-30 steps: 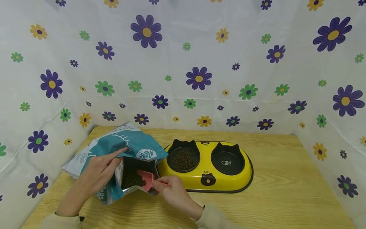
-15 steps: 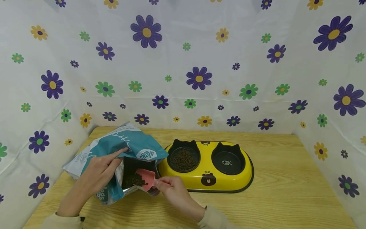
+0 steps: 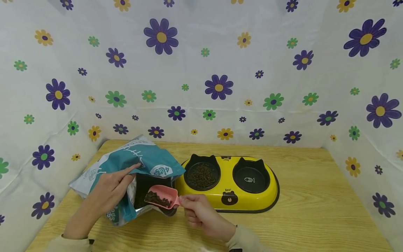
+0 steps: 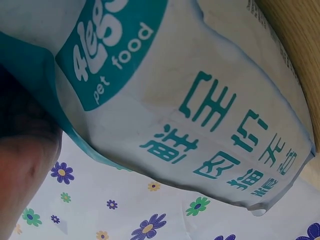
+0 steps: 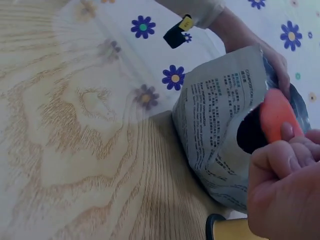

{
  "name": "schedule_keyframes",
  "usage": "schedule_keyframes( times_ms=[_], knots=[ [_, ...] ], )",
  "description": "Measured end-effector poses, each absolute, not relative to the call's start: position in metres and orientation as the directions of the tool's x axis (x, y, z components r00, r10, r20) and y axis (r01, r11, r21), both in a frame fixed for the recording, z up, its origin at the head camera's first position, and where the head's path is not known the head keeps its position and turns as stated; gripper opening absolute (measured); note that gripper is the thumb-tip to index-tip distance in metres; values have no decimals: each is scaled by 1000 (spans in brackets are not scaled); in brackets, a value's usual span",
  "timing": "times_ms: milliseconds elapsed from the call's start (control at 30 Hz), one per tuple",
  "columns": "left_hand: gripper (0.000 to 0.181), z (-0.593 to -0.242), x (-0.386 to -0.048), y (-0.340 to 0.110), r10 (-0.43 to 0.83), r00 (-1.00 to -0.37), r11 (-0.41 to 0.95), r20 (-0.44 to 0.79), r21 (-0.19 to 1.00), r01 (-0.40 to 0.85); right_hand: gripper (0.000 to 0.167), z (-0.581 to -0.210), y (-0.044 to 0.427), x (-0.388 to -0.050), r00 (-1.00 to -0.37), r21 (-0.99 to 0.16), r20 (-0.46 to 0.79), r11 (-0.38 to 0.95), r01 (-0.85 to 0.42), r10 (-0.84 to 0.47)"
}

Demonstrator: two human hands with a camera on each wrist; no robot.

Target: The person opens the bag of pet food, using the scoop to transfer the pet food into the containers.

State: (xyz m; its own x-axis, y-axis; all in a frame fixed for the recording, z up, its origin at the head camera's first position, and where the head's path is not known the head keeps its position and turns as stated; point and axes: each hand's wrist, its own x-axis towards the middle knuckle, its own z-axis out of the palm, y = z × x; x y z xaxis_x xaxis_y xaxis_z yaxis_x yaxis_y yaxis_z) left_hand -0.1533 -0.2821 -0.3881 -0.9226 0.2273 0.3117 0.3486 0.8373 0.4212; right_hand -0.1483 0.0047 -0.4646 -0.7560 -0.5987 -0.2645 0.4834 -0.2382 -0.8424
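My right hand (image 3: 204,215) pinches the handle of a pink scoop (image 3: 170,192) at the mouth of a teal and white pet food bag (image 3: 157,154). Brown kibble (image 3: 158,199) lies in the scoop, which is held roughly level. The bag lies tilted with its mouth towards me and to the right. My left hand (image 3: 108,189) holds the upper edge of that mouth, its index finger stretched along the outside; its other fingertips are partly hidden. In the right wrist view the scoop (image 5: 277,115) shows orange-pink beside the bag's printed back (image 5: 215,115).
Right of the bag stands a yellow double pet feeder (image 3: 226,175) with two black cat-eared bowls. Kibble covers the bottom of the left bowl (image 3: 203,175); a fish print shows in the right bowl (image 3: 251,176). Flowered cloth (image 3: 201,70) encloses the wooden table (image 3: 302,196) on three sides.
The right hand has drawn the scoop up and slightly right, out of the kibble in the bag, and levelled it with a load inside. The left hand and bag stay put.
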Motion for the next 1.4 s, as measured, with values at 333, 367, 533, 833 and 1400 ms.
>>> schedule_keyframes(
  times_ms=[333, 367, 533, 833, 1400],
  knots=[
    [38, -388, -153, -282, 224, -927, 839, 302, 423, 341, 19, -474, 39, -157, -671, -749, -91, -393, 533, -736],
    [38, -388, -153, -282, 224, -926, 838, 303, 425, 342, 20, -475, 42, -158, -674, -752, -79, -400, 524, -735],
    [38, -389, -154, -282, 223, -925, 837, 307, 427, 343, 22, -476, 63, -163, -717, -798, -69, -394, 457, -693],
    [38, -390, -155, -282, 220, -930, 836, 295, 433, 336, 24, -460, 101, -173, -895, -951, -127, -203, 232, -428],
    [39, -391, -153, -283, 214, -932, 835, 294, 440, 331, 15, -466, 96, -185, -964, -840, 246, 475, -262, -95]
  ],
)
